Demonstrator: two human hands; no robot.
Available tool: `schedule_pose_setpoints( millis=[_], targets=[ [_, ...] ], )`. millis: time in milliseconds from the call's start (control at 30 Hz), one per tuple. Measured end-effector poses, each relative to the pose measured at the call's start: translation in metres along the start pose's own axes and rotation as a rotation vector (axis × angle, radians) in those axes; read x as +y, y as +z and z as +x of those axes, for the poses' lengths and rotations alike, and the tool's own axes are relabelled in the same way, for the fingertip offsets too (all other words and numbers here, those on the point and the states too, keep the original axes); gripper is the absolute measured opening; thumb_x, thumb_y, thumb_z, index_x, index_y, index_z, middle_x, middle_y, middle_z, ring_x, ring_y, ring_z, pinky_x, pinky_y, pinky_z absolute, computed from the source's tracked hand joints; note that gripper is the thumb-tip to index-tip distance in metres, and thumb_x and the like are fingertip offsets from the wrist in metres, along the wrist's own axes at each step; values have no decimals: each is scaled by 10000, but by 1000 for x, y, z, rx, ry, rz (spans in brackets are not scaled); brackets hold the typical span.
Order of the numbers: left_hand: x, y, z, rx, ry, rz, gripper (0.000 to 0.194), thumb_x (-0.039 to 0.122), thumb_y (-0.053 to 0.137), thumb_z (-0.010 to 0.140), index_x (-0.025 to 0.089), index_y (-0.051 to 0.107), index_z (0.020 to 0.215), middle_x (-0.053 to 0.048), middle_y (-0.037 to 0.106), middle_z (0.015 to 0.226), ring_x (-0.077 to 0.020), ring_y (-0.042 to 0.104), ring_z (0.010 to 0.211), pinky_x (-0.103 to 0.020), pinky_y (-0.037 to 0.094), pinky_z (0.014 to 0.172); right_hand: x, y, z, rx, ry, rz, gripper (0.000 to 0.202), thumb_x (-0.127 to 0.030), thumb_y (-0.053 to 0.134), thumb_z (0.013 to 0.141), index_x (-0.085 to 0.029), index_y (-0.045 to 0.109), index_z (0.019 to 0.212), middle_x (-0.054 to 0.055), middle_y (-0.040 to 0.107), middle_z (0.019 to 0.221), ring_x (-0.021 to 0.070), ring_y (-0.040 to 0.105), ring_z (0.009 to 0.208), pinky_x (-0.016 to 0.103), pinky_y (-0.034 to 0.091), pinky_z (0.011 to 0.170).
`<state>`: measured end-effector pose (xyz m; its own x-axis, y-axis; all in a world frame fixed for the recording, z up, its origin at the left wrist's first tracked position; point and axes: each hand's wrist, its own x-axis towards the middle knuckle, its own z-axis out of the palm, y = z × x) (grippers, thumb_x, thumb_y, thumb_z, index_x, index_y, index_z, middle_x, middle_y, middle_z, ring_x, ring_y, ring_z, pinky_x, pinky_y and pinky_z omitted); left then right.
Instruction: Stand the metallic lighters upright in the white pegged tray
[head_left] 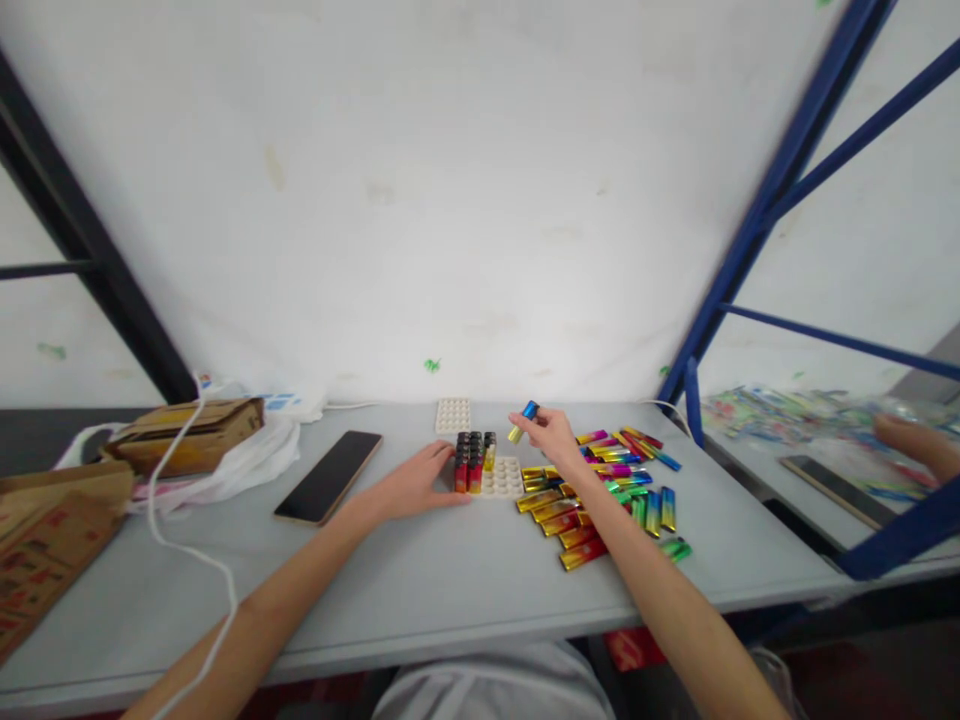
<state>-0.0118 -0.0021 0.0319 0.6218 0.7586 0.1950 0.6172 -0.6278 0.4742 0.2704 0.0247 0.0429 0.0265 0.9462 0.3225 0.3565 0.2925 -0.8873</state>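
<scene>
A pale tray (504, 480) with round hollows lies mid-table. Upright lighters (469, 462) with black tops fill its left part, red ones in front and a yellowish one at the right. My left hand (421, 482) rests at the tray's left side, fingers apart around its corner, holding nothing. Above and right of the tray, my right hand (551, 432) pinches a shiny blue-and-yellow lighter (523, 421), which is tilted. Many metallic lighters (581, 535) in gold, red, green, blue and purple lie in a loose pile under and beside my right forearm.
A second pale tray (453, 415) lies near the wall. A dark phone (330, 477), cardboard boxes (191, 435), plastic bags and a white cable are leftward. Right, beyond a blue frame (742, 250), are another phone, small packets and another person's hand.
</scene>
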Motion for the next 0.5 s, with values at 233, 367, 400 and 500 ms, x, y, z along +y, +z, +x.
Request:
schedule_pose_setpoints(
  millis=[233,367,400,500],
  targets=[
    [0,-1,1,-19,15,20,690,664,726,806,166,606,1268,-174,602,1360,-363,580,1239,-480,460,1106,-13,11,-19,-191,-50,232,556,-739,455,926,-201,579,860,-22,553,699,128,502,593,261,426,597],
    [-1,1,2,-4,33,9,693,657,733,803,186,600,1293,-155,610,1358,-352,581,1241,-474,458,1110,-25,17,-25,-237,113,425,533,-758,566,854,-239,541,974,-95,345,615,88,259,461,221,228,442],
    [-2,1,2,-2,33,3,693,651,736,802,190,599,1300,-152,609,1362,-351,579,1245,-474,454,1115,-27,19,-26,-232,153,448,540,-775,552,852,-239,526,915,-97,303,602,85,221,458,220,191,436],
    [-3,1,1,3,23,-11,695,643,741,799,193,598,1308,-152,607,1372,-356,573,1259,-482,449,1124,-26,24,-26,-176,259,462,614,-824,404,888,-237,412,707,-83,244,554,84,181,442,233,149,429]
  ],
)
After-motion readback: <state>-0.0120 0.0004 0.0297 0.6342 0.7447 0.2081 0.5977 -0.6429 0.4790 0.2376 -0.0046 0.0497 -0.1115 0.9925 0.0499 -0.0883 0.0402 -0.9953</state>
